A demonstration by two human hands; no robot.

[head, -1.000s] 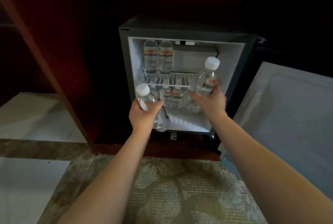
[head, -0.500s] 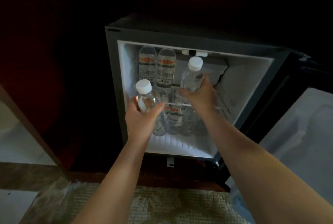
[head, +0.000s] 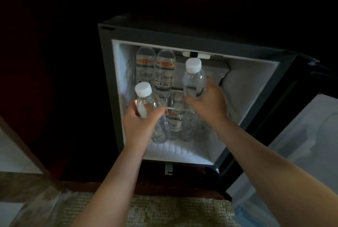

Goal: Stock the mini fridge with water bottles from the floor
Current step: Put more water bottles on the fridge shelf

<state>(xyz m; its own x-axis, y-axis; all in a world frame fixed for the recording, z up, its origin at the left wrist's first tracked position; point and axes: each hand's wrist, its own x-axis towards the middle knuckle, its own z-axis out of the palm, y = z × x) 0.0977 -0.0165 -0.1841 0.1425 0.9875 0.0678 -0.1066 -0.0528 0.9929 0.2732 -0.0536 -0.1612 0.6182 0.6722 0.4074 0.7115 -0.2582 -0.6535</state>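
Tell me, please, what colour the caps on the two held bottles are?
White, on both the left bottle's cap and the right bottle's cap; head view.

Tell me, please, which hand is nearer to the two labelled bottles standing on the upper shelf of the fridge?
The right hand, holding its bottle just beside the two labelled bottles at shelf height. The left hand holds its bottle lower, in front of the bottom compartment.
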